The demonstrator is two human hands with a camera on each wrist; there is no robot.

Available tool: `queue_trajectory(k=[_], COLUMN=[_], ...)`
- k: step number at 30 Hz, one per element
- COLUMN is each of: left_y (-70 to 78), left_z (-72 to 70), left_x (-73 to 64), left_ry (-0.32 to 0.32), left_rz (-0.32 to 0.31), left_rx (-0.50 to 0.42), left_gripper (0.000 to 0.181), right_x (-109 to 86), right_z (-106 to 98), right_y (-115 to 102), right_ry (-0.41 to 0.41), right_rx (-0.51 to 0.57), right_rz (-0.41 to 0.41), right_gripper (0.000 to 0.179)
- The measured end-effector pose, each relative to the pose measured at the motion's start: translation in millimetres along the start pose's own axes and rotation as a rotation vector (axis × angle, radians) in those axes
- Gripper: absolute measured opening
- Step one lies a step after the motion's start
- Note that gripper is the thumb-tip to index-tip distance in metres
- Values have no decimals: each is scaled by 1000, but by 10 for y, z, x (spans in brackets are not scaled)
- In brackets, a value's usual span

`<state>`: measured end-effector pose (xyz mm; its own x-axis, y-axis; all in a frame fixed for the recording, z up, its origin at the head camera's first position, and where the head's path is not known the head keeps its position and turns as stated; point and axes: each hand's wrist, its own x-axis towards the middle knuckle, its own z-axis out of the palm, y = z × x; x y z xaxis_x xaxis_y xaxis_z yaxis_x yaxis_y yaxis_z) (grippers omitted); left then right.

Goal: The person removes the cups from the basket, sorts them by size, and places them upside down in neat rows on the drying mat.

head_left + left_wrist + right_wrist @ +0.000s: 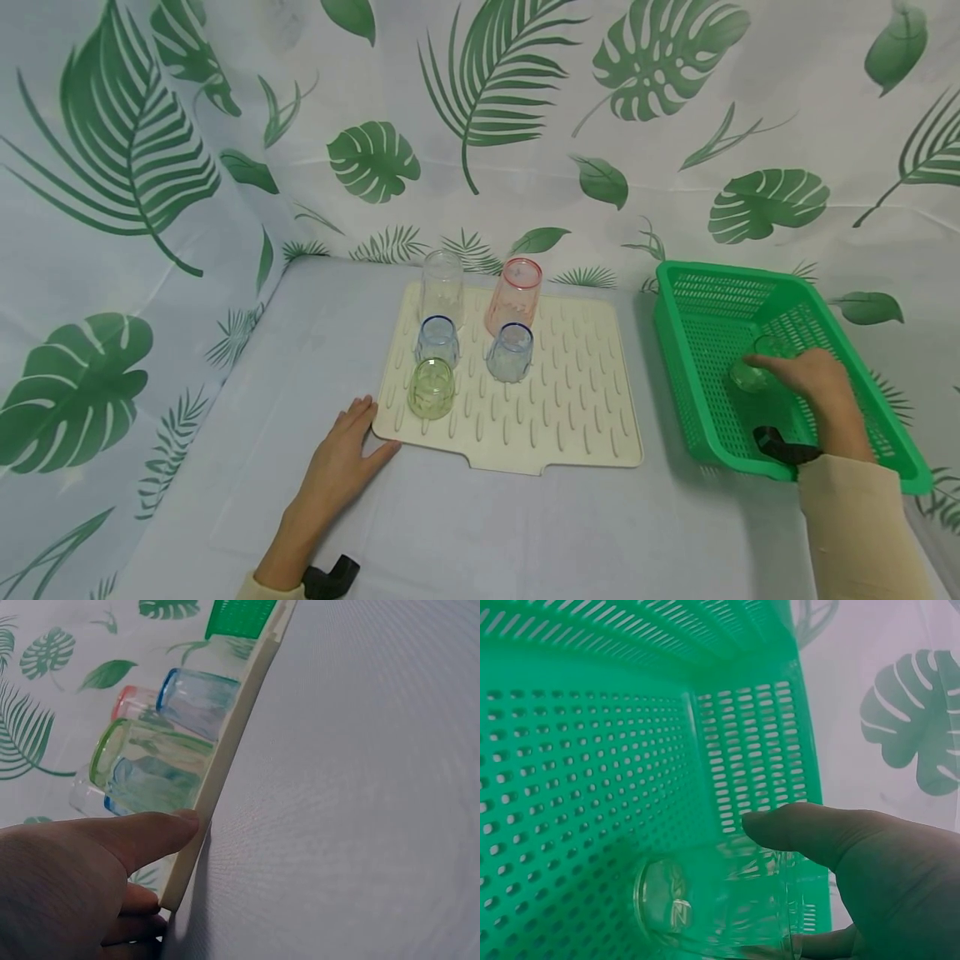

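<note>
In the green plastic basket, my right hand grips a see-through drinking glass. The thumb lies on one side near its rim, with fingers on the opposite side; part of them is hidden. My left hand rests at the near left corner of the cream drying mat. Its fingers are extended, and the thumb touches the mat's edge. Closest to that hand on the mat is a green-rimmed glass.
Two blue-rimmed glasses, one on the left and one in the middle, stand on the mat. Behind them are a tall clear glass and a pink glass. A leaf-patterned cloth hangs behind the table.
</note>
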<state>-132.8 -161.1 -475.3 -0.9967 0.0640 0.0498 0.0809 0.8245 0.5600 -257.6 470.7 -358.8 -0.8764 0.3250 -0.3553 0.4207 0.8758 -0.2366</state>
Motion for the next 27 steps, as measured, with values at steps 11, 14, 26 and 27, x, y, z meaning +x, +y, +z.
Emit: queue_trajectory(k=[11, 14, 26, 27], left_y=[4, 2, 22, 22], left_z=[5, 11, 5, 4], left_x=[-11, -15, -11, -11], left_ry=[-2, -1, 1, 2], left_rz=[3, 5, 3, 3], left_rx=[5, 8, 0, 1], left_gripper=[75, 76, 77, 77], right_x=[-112, -145, -260, -276], right_z=[-21, -31, -100, -109], right_y=[-49, -80, -132, -139], right_ry=[24, 37, 99, 103], right_rx=[99, 113, 148, 153], right_rz=[58, 62, -6, -8], right_gripper=[111, 112, 115, 115])
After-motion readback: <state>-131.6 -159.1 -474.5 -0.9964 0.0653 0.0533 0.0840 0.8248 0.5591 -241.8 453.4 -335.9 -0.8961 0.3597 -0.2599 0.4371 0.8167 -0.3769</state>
